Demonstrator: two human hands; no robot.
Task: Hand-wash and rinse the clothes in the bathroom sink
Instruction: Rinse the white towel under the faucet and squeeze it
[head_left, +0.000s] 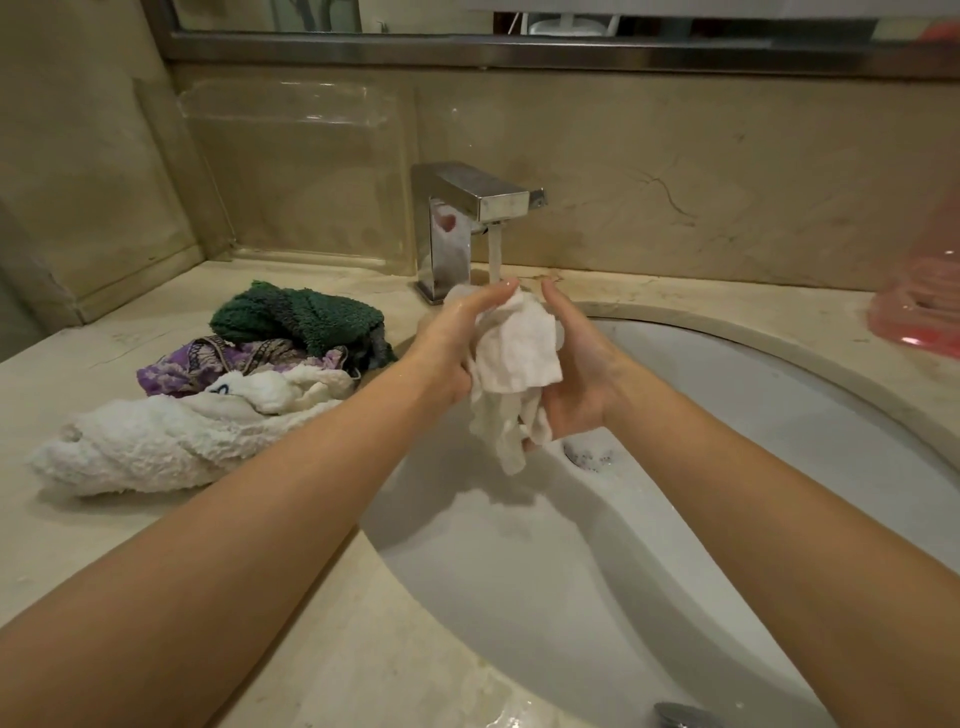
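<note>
In the middle of the frame both hands hold a small white cloth (519, 353) over the sink (779, 415), just under the stream of water (494, 254) running from the square metal tap (467, 208). The left hand (452, 343) grips the cloth from the left with its fingers curled round the bunched fabric, and the right hand (576, 364) presses against it from the right, fingers fairly straight and the palm cupped to the cloth, so the piece is squeezed between the two. The lower end of the cloth hangs free, well above the drain (589, 453). The basin looks wet, but it holds no standing water that I can make out. To the left of the frame, on the desk (130, 571) beside the sink, lies a heap of other things: a dark green towel (296, 317) at the back, a purple patterned cloth (228, 364) in front of it, and a thick white towel (156, 441) nearest the camera. Whether that heap is already washed or waiting cannot be told. My guess is that one piece is being rinsed now and the task is partway through, with several pieces perhaps left. A pink plastic container (919, 312) stands at the right edge.
</note>
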